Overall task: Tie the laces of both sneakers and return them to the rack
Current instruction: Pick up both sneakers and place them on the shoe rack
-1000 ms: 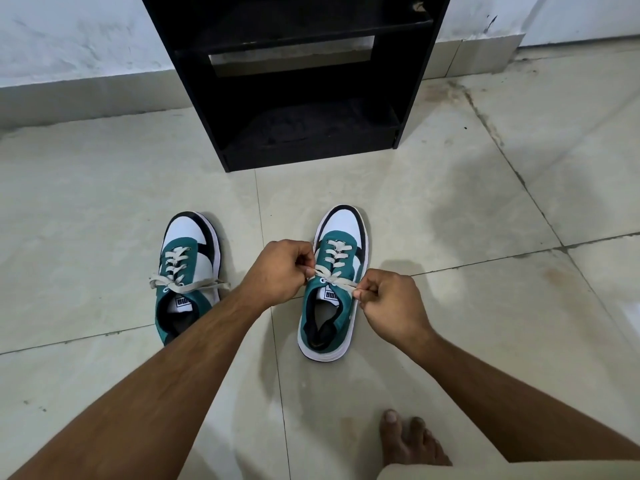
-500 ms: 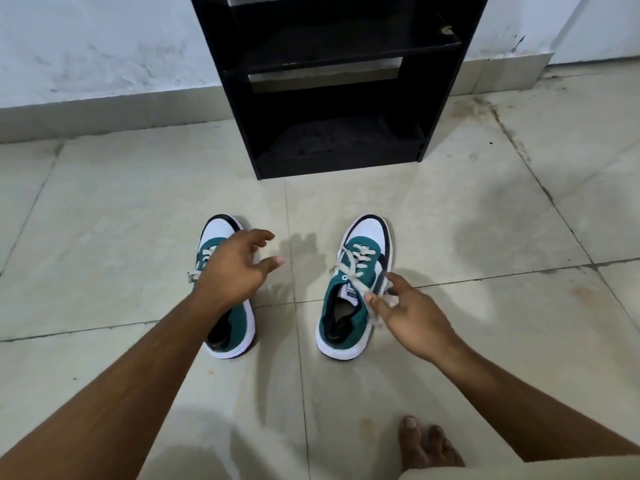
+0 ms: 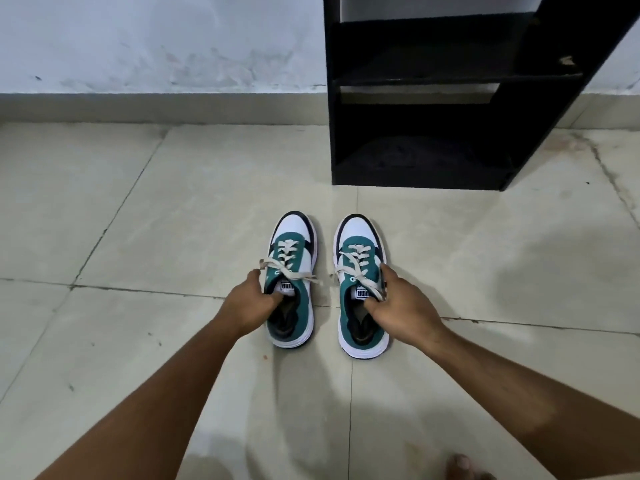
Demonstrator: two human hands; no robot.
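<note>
Left hand point(image 3: 250, 303): fingers curled into the collar of the left sneaker point(image 3: 292, 282), gripping it.
Left sneaker: on the floor point(image 3: 138, 237), at 9 o'clock of the right sneaker point(image 3: 362, 289).
Right hand point(image 3: 403, 306): thumb inside the right sneaker's collar, fingers wrapped round its outer side.
Rack point(image 3: 450, 98): black, at 1 o'clock of the pair.
</note>
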